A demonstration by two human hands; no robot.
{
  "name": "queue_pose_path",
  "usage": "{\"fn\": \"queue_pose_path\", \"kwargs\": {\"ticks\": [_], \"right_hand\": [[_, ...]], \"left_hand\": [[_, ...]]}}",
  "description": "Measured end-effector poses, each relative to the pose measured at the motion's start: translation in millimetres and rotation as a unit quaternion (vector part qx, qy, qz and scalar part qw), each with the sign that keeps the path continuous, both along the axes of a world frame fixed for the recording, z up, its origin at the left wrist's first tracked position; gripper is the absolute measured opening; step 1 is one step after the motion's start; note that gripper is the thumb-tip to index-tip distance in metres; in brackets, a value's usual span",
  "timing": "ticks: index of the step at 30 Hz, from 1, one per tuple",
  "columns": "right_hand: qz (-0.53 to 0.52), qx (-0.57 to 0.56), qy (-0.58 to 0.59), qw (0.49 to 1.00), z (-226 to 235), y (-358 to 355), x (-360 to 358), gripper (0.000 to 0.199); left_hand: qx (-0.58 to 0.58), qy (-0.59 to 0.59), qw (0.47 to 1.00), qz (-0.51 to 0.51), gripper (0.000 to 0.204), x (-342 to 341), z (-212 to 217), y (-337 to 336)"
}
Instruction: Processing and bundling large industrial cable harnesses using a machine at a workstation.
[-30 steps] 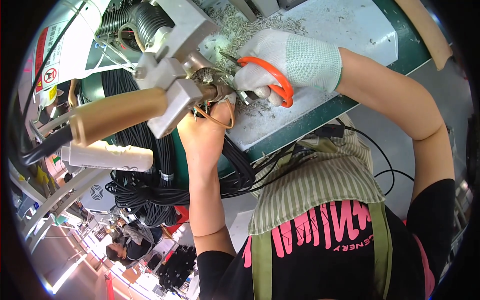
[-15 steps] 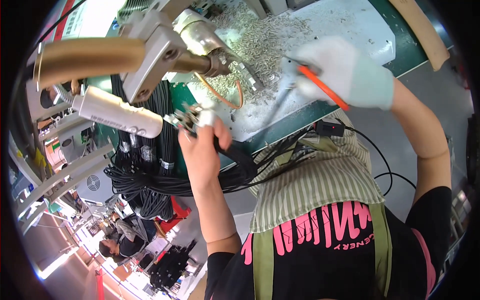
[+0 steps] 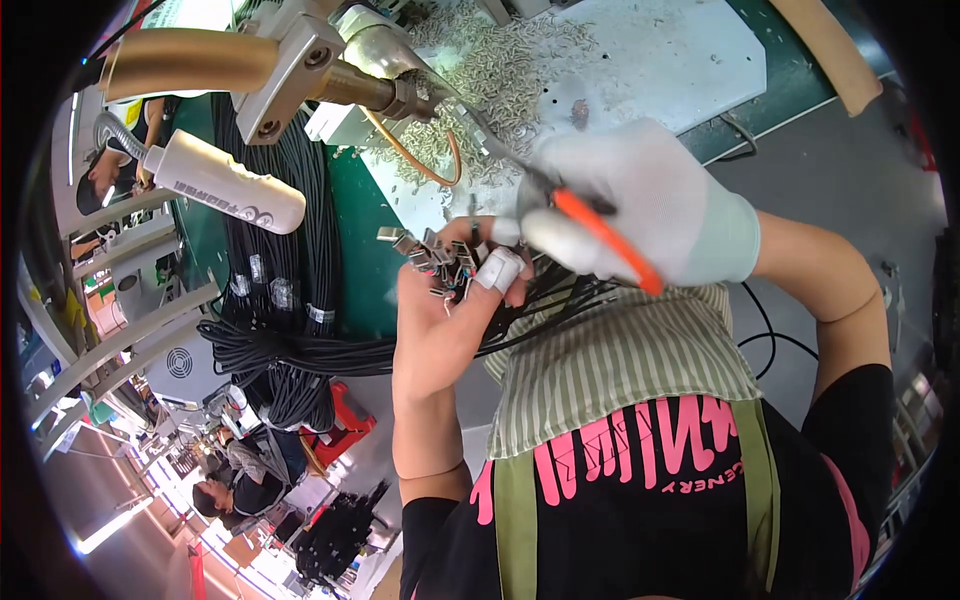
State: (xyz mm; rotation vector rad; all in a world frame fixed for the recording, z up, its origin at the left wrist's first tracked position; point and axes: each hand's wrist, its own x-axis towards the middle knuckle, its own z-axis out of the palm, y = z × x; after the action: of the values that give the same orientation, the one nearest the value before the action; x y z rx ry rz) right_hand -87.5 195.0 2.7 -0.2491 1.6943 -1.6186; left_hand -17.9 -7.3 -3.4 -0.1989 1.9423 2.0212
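My left hand [image 3: 436, 340], bare with white wraps on fingertips, is closed around a bunch of black cables [image 3: 565, 292]. Small metal connectors [image 3: 410, 240] and thin coloured wires stick up out of that fist. Close to its right side, my right hand [image 3: 650, 195] in a white glove grips a hand tool with orange handles [image 3: 612, 242]. The tool's dark working end is blurred and partly covered by the glove, so its exact kind is unclear. The cables trail from my left fist over the striped cloth [image 3: 620, 350] on my lap.
A white board [image 3: 660, 60] strewn with small metal bits [image 3: 510, 80] lies on the green table [image 3: 360, 300]. Above its left side juts a metal machine arm [image 3: 350, 88] with a beige hose [image 3: 190, 62]. Bundled black cables [image 3: 270, 180] lie at left. Other people sit beyond.
My right hand has come left and down with the orange-handled tool, close to my left hand. My left hand has shifted slightly right and turned, still holding the cables.
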Motion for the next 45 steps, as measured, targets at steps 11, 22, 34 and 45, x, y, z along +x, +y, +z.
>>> {"fn": "queue_pose_path", "kwargs": {"ticks": [11,22,34,45], "right_hand": [[0.061,-0.006,0.045,0.997,3,6,-6,0.024],[0.152,-0.111,-0.266,0.945,-5,17,4,0.021],[-0.126,0.109,0.601,0.781,-15,-2,26,0.021],[0.025,0.070,0.335,0.939,-4,3,39,0.013]], "left_hand": [[-0.180,0.268,0.945,-0.046,0.033,2,-1,13],[-0.261,0.481,0.812,-0.205,0.043,-4,-6,-2],[-0.117,0.120,0.978,0.125,0.021,12,20,19],[-0.143,0.283,0.932,0.173,0.026,14,5,31]]}}
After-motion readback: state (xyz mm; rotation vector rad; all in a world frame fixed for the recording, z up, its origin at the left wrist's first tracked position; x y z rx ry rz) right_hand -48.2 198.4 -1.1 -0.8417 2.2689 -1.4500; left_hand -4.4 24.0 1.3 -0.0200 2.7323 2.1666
